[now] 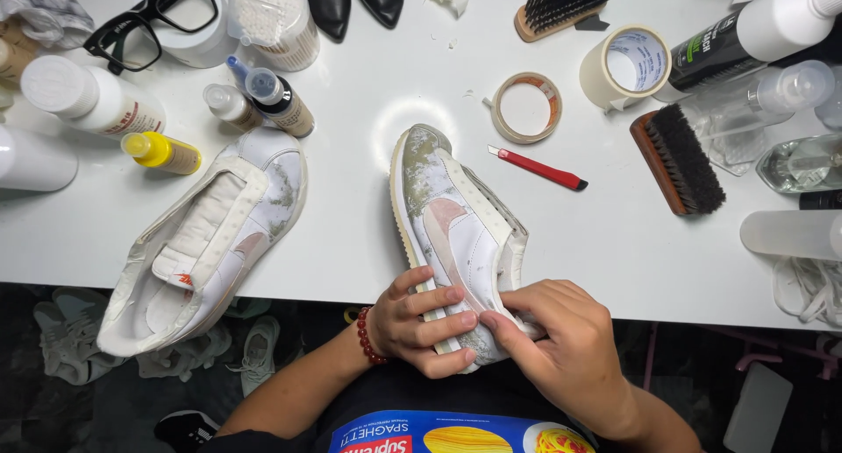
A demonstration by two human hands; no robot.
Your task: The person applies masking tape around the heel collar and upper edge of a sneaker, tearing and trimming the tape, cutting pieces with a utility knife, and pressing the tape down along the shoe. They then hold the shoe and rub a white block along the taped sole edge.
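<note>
Head view: both hands' fingers (438, 317) curl closed around white sneaker (456, 234).

Smooth white leather sneaker (456, 234), mottled dull stains; glossy white table (368, 111).

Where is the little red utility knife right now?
In the head view, the red utility knife lies on the white table, just right of the held sneaker, below the flat tape roll and left of the dark-bristled brush.
</note>
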